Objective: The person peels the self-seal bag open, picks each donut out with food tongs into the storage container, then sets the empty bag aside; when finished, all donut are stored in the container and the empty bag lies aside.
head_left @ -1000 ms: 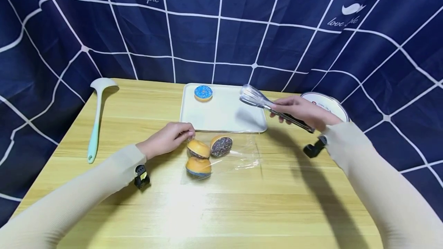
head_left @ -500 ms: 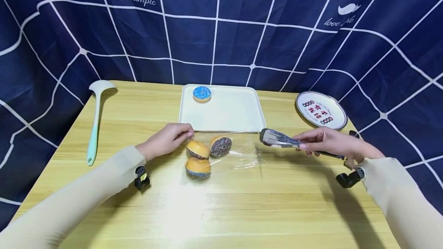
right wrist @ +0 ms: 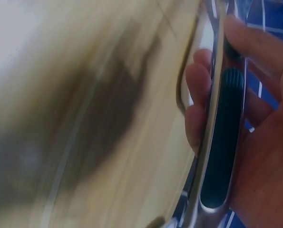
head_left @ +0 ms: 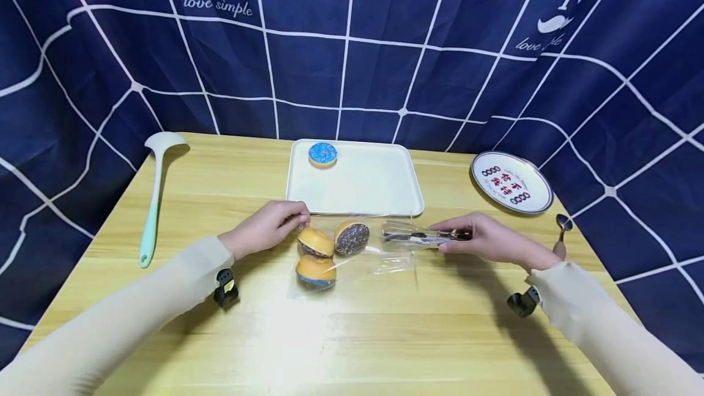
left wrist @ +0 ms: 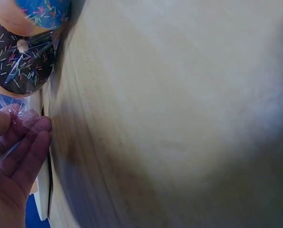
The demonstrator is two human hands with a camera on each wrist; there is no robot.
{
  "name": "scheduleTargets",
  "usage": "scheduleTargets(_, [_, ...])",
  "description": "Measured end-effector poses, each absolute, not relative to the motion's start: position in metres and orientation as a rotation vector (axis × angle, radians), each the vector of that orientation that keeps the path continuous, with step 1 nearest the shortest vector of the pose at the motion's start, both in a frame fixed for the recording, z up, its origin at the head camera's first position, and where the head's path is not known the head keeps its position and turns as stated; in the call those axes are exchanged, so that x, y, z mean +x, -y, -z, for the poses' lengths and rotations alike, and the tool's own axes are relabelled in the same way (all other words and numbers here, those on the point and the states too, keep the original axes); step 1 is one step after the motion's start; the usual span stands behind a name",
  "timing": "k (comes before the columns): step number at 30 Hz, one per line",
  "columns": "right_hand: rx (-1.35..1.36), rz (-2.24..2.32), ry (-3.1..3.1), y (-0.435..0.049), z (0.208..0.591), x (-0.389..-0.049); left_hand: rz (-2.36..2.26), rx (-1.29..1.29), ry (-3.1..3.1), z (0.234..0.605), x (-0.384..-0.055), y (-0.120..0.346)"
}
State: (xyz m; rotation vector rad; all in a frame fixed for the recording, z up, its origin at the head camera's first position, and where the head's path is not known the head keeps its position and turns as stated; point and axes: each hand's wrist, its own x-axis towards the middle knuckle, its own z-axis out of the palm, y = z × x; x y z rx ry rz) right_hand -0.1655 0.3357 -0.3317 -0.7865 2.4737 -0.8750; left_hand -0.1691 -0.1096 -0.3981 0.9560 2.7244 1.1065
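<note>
The right grip [head_left: 489, 238] is holding tongs [head_left: 418, 237] lengthwise toward nine o'clock, where the dark-iced doughnut [head_left: 352, 239] is lying in the clear bag [head_left: 392, 263]; the nearer left grip [head_left: 266, 228] is pinching that bag.

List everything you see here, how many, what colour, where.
Table: one, pale wood, underneath
Cloth: count unclear, navy and white, beyond the table
Tray: one, white, back middle
Plate: one, white and red, back right
Spoon: one, dark, right edge
Ladle: one, white and mint, left
Bag: one, clear, nearer than the tray
Donuts: four, blue or brown icing, one on the tray, three in the bag
Tongs: one, silver and black, at the bag's right end
Wrist cameras: two, black, one per wrist
Sleeves: two, cream, lower corners
Left grip: one, bare, pinching the bag
Right grip: one, bare, holding the tongs
</note>
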Motion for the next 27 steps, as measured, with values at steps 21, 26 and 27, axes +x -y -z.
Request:
scheduleTargets(21, [-0.912, 0.652, -2.499, -0.292, 0.332, -0.186, -1.077, 0.971, -2.756, 0.398, -0.169, 0.109])
scheduleTargets(26, [-0.901, 0.671, -2.465, -0.288, 0.333, -0.187, -1.074, 0.97, -2.766, 0.399, -0.169, 0.109])
scheduleTargets(27, [-0.9, 0.674, -2.459, -0.288, 0.333, -0.187, -1.072, 0.976, -2.769, 0.4, -0.169, 0.109])
